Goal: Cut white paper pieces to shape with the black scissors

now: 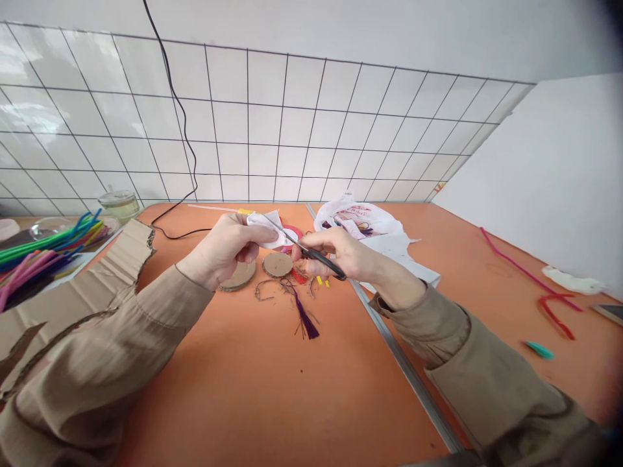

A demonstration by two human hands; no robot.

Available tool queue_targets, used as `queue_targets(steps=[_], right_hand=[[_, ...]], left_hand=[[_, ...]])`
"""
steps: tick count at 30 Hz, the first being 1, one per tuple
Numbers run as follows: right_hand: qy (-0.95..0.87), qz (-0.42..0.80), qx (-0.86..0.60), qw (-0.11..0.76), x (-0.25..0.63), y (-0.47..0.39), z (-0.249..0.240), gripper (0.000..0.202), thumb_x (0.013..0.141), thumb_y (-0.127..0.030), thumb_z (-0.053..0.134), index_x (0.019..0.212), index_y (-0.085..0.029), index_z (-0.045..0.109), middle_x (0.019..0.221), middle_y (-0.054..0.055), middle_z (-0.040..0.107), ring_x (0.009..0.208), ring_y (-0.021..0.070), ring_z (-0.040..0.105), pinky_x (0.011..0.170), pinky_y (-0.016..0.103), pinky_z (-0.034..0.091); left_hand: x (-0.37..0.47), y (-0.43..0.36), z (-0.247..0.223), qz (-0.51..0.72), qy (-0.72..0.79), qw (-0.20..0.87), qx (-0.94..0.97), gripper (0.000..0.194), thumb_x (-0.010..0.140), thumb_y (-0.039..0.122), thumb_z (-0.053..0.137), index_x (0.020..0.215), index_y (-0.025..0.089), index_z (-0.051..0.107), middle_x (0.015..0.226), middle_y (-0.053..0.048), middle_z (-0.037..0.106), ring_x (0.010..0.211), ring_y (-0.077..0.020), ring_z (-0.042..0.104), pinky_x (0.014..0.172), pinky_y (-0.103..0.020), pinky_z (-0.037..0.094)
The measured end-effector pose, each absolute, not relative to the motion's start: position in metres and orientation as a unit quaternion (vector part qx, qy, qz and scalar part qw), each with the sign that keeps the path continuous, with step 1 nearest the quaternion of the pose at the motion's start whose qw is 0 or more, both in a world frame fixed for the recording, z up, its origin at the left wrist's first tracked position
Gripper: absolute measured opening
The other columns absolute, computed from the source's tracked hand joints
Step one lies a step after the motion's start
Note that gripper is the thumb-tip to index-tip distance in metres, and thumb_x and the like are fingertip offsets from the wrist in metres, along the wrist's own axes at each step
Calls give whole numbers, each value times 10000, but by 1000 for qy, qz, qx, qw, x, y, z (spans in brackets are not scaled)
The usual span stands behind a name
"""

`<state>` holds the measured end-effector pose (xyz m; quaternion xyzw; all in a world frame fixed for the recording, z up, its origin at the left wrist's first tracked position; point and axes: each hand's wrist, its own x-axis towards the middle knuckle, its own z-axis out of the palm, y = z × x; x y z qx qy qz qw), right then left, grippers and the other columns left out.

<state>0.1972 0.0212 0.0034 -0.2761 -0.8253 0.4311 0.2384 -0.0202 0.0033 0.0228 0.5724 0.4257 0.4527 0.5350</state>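
Note:
My left hand [228, 244] pinches a small piece of white cloth [265, 229] above the table. In my right hand [343, 254] is a pair of scissors with black handles [324, 261], its blades reaching left against the cloth. Just below the hands lie two cardboard discs, the nearer one [278, 264] beside a larger one [239, 275] that my left hand partly hides. A dark purple tassel [305, 316] rests close by among brown scraps. Behind the scissors shows part of a pink and white round thing [293, 235].
A white plastic bag [389, 227] stands behind my right hand. Torn corrugated cardboard [114, 266] and colourful pipe cleaners [53, 243] lie at left. A metal strip [403, 363] crosses the orange table [233, 402]. Red pipe cleaners [555, 316] lie at right; a black cable [183, 123] hangs behind.

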Motion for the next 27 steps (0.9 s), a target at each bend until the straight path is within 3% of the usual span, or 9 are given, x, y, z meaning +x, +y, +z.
queue_targets(steps=[8, 17, 27], right_hand=[[-794, 499, -277, 210, 194, 14, 11, 562, 729, -678, 704, 877, -155, 563, 705, -15, 477, 626, 122, 506, 552, 268, 502], [-792, 486, -295, 221, 195, 19, 6, 420, 767, -529, 721, 878, -152, 573, 644, -42, 475, 545, 93, 475, 488, 236, 454], [-797, 509, -244, 214, 198, 15, 13, 557, 760, -645, 710, 906, -130, 555, 747, 7, 564, 611, 123, 589, 522, 239, 452]], left_hand=[[-19, 5, 20, 453, 415, 542, 574, 171, 595, 173, 719, 485, 152, 590, 483, 26, 465, 407, -49, 341, 391, -237, 180], [-21, 5, 20, 452, 435, 540, 561, 133, 589, 189, 732, 524, 134, 631, 499, 9, 488, 417, -51, 367, 393, -227, 199], [-18, 3, 25, 431, 451, 558, 547, 74, 598, 167, 742, 575, 136, 678, 573, -11, 605, 428, -58, 474, 415, -201, 318]])
